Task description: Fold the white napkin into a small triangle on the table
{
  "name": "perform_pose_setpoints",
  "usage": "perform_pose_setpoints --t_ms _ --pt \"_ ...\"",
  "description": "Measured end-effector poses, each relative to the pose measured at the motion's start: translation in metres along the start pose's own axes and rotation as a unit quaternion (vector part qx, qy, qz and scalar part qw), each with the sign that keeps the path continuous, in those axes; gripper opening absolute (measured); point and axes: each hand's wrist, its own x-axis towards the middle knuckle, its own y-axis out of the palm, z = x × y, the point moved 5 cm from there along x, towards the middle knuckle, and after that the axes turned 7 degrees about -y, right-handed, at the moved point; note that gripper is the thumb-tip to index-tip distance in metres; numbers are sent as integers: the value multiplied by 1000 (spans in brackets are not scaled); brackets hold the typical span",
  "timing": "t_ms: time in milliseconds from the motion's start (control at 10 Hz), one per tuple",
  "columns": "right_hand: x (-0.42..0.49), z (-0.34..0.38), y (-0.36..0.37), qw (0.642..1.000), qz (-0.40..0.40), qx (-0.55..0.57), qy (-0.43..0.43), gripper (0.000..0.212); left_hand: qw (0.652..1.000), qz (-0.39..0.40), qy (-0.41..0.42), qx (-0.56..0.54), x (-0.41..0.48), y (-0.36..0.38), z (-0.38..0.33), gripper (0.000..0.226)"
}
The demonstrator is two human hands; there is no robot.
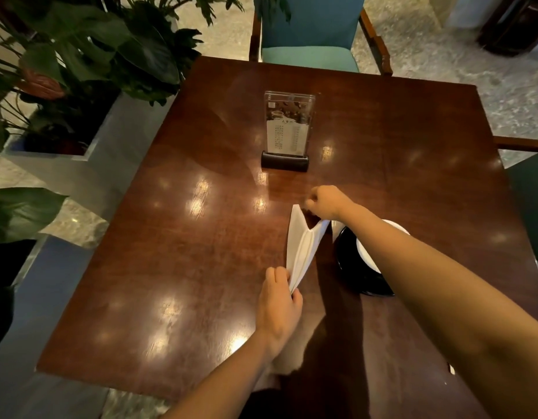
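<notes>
Near the middle of the bench (177, 237), the white napkin (301, 252) is stretched, already narrowed into a long pointed shape. Left hand (278, 300) fingers pinch its near tip; right hand (326, 202) fingers grip a far corner. Folding is midway; next, likely bring the ends together and press flat

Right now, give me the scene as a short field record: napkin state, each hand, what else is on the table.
napkin: white napkin, folded long and narrow, stretched between both hands, far end split into two points
left hand: left hand, grip pinching the napkin's near tip
right hand: right hand, grip on the napkin's far corner
surface: wooden table, glossy
other items: menu stand at centre; black plate partly under the right forearm
task status: small triangle not yet formed
</notes>
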Motion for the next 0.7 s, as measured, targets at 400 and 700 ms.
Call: perform_pose_setpoints --t_ms 400,700 --pt "35 30 31 994 -43 64 73 32 1000 10 0 19 -2 4 1 20" --pt "-19 37 3 998 -24 43 29 48 979 -81 102 158 -4 -28 37 34"
